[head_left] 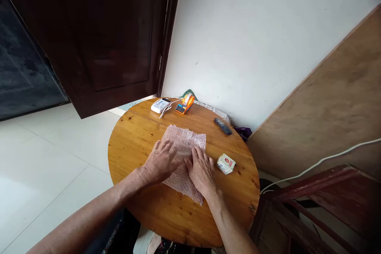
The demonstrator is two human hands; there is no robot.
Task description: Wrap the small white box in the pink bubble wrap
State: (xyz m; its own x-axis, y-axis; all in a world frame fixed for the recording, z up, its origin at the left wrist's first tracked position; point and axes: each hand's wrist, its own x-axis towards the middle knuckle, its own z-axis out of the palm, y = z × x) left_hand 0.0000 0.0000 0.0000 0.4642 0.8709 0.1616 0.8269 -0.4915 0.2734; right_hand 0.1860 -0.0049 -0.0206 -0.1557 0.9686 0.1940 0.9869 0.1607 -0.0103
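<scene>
A sheet of pinkish clear bubble wrap (183,147) lies on the round wooden table (131,139). Over its left side rests my left hand (162,160), fingers stretched out and slightly spread. My right hand (202,170) lies on the right edge of the wrap, its fingers extended forward and holding nothing that I can see. Whether anything lies under the wrap is hidden. Just right of my right hand stands a small white box with a red mark (226,163).
Toward the back are a white device with a cable (160,105) and an orange tape dispenser (185,104). A dark blurred object (222,126) lies at the back right. Behind the table are a white wall (253,39) and a dark door (119,39).
</scene>
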